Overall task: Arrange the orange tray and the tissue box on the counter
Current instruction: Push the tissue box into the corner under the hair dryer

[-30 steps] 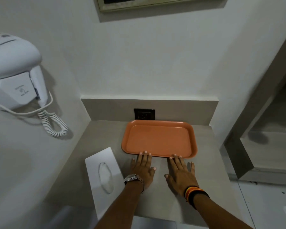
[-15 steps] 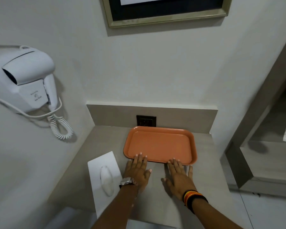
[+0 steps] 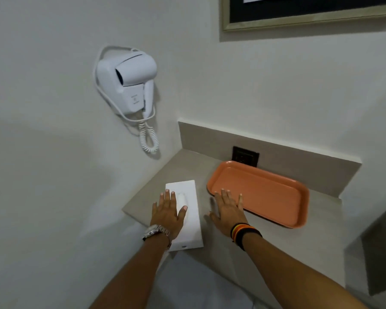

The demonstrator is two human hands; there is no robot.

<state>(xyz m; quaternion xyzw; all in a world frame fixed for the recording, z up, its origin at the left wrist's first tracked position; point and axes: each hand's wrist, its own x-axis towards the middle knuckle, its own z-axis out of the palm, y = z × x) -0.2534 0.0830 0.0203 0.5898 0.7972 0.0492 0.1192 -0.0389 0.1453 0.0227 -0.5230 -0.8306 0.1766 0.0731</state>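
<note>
The empty orange tray point(image 3: 263, 192) lies flat on the beige counter point(image 3: 183, 163), close to the back wall. Left of it lies the white tissue box point(image 3: 192, 219), near the counter's front left corner, its oval slot facing up. My left hand point(image 3: 168, 211) rests flat on top of the tissue box, fingers spread, covering part of the slot. My right hand point(image 3: 228, 209) lies flat on the counter between box and tray, fingertips touching the tray's near left rim. Neither hand grips anything.
A white wall-mounted hair dryer point(image 3: 129, 85) with a coiled cord hangs on the left wall above the counter. A dark wall socket point(image 3: 245, 156) sits behind the tray. A framed picture point(image 3: 299, 12) hangs above. The counter's front edge runs under my wrists.
My view has swung to the left. My left hand has moved from the tray's front edge onto the tissue box. My right hand has shifted toward the tray's left end.
</note>
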